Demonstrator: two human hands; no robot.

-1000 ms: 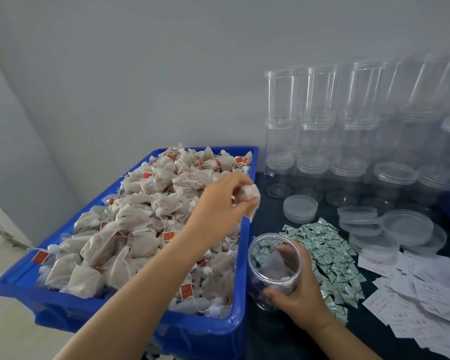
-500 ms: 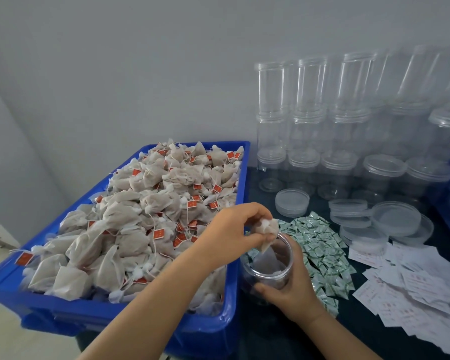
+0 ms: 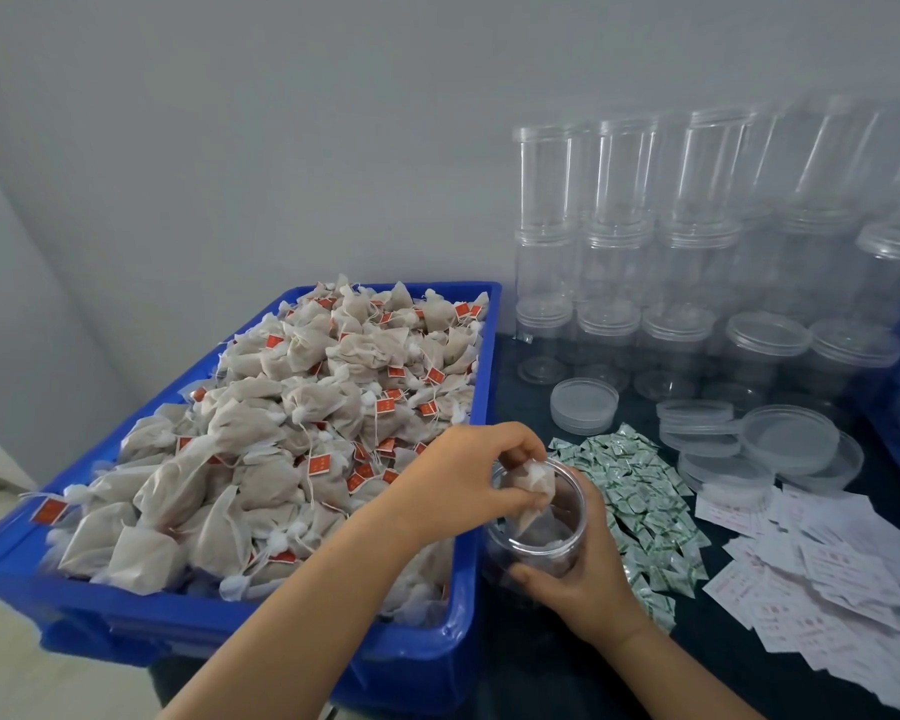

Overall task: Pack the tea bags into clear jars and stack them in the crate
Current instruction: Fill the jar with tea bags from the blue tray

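A blue crate [image 3: 481, 387] on the left holds a heap of beige tea bags [image 3: 302, 407] with red tags. Just right of its near corner stands an open clear jar [image 3: 567, 543] on the dark table. My right hand [image 3: 583, 574] wraps round the jar's near side. My left hand [image 3: 463, 485] pinches one tea bag [image 3: 536, 485] over the jar's mouth, the bag's lower end inside the rim. At least one other tea bag lies in the jar.
Stacks of empty clear jars [image 3: 619, 262] line the back wall. Loose clear lids [image 3: 585, 405] lie in front of them. A pile of small green-and-white sachets [image 3: 640, 511] sits right of the jar, and white paper slips [image 3: 827, 589] spread at the far right.
My left hand carried the tea bag from above the crate down and right to the jar's mouth. The right hand stayed on the jar.
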